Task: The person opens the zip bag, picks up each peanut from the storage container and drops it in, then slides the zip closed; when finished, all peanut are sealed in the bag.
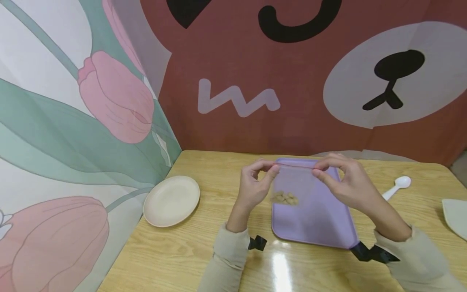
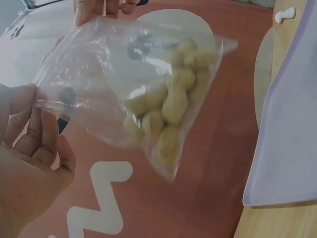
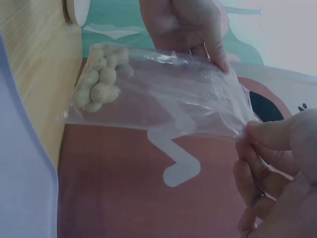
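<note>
Between my two hands hangs a clear zip bag (image 1: 297, 178) with a red line along its top edge. Several peanuts in their shells (image 1: 285, 198) lie gathered at the bottom of the bag, seen closely in the left wrist view as pale peanuts (image 2: 171, 101). My left hand (image 1: 255, 184) pinches one top corner between thumb and forefinger. The opposite top corner is pinched by my right hand (image 1: 348, 182). In the right wrist view the bag (image 3: 163, 94) is stretched between both hands, its peanuts (image 3: 101, 82) at the far end.
Below the bag lies a purple tray (image 1: 313, 231) on the wooden table (image 1: 219, 174). A cream plate (image 1: 171, 201) is at the left, a white spoon (image 1: 401, 182) right of the tray, and a pale dish (image 1: 456, 217) at the right edge. Printed cloth walls stand behind and at left.
</note>
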Tool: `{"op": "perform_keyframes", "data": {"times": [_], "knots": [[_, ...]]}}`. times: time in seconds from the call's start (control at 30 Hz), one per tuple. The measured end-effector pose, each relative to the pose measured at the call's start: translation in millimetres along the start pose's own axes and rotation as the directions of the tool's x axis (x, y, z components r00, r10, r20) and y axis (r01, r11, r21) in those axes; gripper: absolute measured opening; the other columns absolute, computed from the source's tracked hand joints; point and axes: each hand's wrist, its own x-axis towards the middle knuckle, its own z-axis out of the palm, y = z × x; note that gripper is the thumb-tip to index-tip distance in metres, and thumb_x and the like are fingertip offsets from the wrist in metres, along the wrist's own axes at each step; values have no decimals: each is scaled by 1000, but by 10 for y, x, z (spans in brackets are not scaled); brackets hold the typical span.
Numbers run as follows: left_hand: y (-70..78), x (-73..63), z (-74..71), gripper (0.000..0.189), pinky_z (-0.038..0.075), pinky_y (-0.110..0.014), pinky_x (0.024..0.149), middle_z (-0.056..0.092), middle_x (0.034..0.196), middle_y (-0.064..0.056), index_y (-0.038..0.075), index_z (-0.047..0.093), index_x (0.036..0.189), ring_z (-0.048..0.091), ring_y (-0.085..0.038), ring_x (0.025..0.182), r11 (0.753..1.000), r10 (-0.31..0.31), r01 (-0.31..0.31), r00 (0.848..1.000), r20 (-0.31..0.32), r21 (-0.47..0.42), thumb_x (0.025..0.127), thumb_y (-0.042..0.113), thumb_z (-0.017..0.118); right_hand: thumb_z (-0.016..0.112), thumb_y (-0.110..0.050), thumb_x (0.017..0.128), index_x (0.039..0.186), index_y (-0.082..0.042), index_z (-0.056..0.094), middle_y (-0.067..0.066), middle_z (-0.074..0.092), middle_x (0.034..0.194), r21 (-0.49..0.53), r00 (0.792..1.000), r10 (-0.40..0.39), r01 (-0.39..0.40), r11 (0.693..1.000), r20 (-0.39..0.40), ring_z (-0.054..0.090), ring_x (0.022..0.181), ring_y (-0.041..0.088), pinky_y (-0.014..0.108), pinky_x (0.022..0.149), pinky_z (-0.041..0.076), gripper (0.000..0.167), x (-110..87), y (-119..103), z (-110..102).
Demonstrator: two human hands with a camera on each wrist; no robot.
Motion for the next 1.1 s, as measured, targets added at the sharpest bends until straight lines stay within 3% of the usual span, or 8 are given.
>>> {"op": "perform_keyframes", "data": {"times": [0.1, 0.23, 0.33, 0.47, 0.67, 0.83, 1.1], "knots": [[6, 1, -4, 7, 49, -26, 76, 67, 83, -24, -13, 71, 92, 59, -13, 79, 1000, -7, 7, 1000, 6, -8, 90, -7, 67, 78, 0, 84, 90, -9, 76, -6, 67, 92, -26, 1000, 1, 0, 1000, 16, 57, 92, 7, 20, 82, 40, 11, 3, 1, -2], [25, -5, -14, 6, 50, -28, 78, 68, 85, -24, -13, 71, 92, 60, -15, 81, 1000, -5, 6, 999, 47, -8, 89, -10, 67, 81, -3, 80, 100, -11, 77, -10, 67, 95, -64, 996, -65, 69, 996, 60, 57, 91, 11, 28, 77, 43, 21, 75, -36, 61], [37, -16, 9, 6, 51, -31, 80, 69, 86, -22, -11, 71, 93, 62, -15, 84, 1000, 2, -2, 996, 93, 0, 89, -9, 67, 80, -4, 81, 97, -14, 77, -12, 67, 92, -55, 988, -125, 131, 990, 93, 56, 89, 12, 37, 76, 38, 19, 144, -88, 140], [53, -26, 51, 6, 52, -33, 81, 70, 88, -20, -9, 72, 93, 62, -15, 86, 1000, 12, -14, 992, 122, 13, 90, -7, 68, 77, -2, 81, 87, -15, 76, -13, 66, 84, -27, 979, -184, 186, 982, 87, 54, 82, 11, 37, 72, 34, 15, 200, -135, 233], [73, -18, 55, 6, 51, -31, 82, 71, 87, -15, -6, 74, 92, 61, -15, 87, 996, 34, -44, 993, 110, 84, 90, -5, 69, 77, 2, 78, 83, -16, 74, -13, 66, 81, -30, 979, -198, 200, 979, 55, 53, 80, 11, 38, 72, 30, 18, 207, -136, 267], [62, 2, 43, 6, 51, -39, 82, 72, 86, -16, -7, 74, 92, 61, -22, 86, 990, 71, -82, 994, 88, 119, 89, -5, 70, 79, 3, 77, 83, -18, 74, -13, 66, 82, -44, 985, -166, 167, 985, 41, 53, 84, 11, 40, 72, 26, 22, 146, -82, 200], [20, 7, -26, 5, 49, -34, 85, 70, 84, -14, -5, 75, 91, 60, -19, 87, 989, 43, -48, 999, 33, 140, 89, -2, 71, 80, 4, 74, 83, -18, 75, -9, 70, 84, -64, 989, -148, 148, 987, 10, 56, 97, 14, 40, 83, 33, 25, 39, 24, 42]]}}
